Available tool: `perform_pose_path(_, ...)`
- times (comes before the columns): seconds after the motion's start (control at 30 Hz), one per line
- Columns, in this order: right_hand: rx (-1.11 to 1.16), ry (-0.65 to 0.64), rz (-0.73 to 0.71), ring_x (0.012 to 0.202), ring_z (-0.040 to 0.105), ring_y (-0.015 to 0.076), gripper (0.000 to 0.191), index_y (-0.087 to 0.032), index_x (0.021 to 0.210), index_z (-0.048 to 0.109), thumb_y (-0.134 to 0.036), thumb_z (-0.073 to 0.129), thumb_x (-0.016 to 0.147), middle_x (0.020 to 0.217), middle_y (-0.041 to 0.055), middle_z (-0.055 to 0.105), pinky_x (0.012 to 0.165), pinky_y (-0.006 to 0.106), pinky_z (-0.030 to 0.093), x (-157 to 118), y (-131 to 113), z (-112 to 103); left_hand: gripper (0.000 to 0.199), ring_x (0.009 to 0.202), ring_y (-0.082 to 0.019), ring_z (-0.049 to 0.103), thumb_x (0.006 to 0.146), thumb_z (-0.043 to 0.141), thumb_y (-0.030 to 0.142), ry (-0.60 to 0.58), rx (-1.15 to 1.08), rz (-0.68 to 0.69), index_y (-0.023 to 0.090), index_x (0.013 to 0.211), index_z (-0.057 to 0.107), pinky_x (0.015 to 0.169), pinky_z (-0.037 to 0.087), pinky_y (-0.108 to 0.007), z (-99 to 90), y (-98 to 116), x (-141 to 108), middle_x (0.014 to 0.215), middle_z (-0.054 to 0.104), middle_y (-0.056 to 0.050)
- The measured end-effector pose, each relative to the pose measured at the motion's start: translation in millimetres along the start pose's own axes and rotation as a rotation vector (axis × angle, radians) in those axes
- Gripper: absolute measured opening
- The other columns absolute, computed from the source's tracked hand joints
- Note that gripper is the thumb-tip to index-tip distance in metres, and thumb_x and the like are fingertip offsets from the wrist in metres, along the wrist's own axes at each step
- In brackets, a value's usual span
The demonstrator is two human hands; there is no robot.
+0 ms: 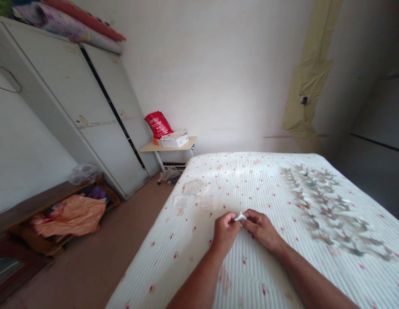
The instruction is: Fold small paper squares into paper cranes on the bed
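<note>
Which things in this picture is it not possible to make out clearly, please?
Head view:
- The small white piece: the left hand and the right hand hide most of it.
- The small folded shapes: blurred, so single shapes cannot be told apart.
- The loose sheets: any writing is too small to read.
- The red bag: its print is too small to read.

The little paper [240, 217] was colored white. The bed cover [257, 189] was marked with thin white lines and dotted with small red spots. The bag [158, 124] was colored red, and the cloth [69, 216] was colored orange.
</note>
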State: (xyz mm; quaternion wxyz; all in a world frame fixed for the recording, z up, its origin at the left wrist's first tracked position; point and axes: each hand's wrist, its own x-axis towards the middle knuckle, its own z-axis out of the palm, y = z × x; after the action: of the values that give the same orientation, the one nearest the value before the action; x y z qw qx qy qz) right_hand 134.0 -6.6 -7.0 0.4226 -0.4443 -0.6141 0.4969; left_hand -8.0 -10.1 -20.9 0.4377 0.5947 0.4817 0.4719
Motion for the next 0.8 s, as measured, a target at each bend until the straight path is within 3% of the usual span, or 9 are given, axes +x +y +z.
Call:
perform_pose_path(0.5,-0.006,-0.029,-0.069,0.046,0.04,0.0077,0.025,-0.017,0.073,0.055,-0.042,0.056,0.076,0.056,-0.0035,0.049,0.045,0.02,0.032,-1.6,-3.7,0.1,0.012,0.05,-0.011,0.05,0.058,0.054,0.018,-0.051,-0.182,-0.125,0.012,0.065,0.061,0.048,0.038,-0.02,-6.1,9.1,4.4,0.053,0.055,0.001)
perform_pose_path(0.8,-0.19,0.106,-0.104,0.052,0.044,0.0101,0.017,-0.017,0.068,0.057,-0.033,0.056,0.075,0.059,-0.0014,0.05,0.047,0.021,0.035,-1.3,-5.3,-0.6,0.011,0.048,-0.008,0.044,0.061,0.052,0.016,-0.022,-0.045,-0.098,0.011,0.065,0.061,0.047,0.031,-0.019,-3.1,7.4,2.4,0.049,0.05,0.003)
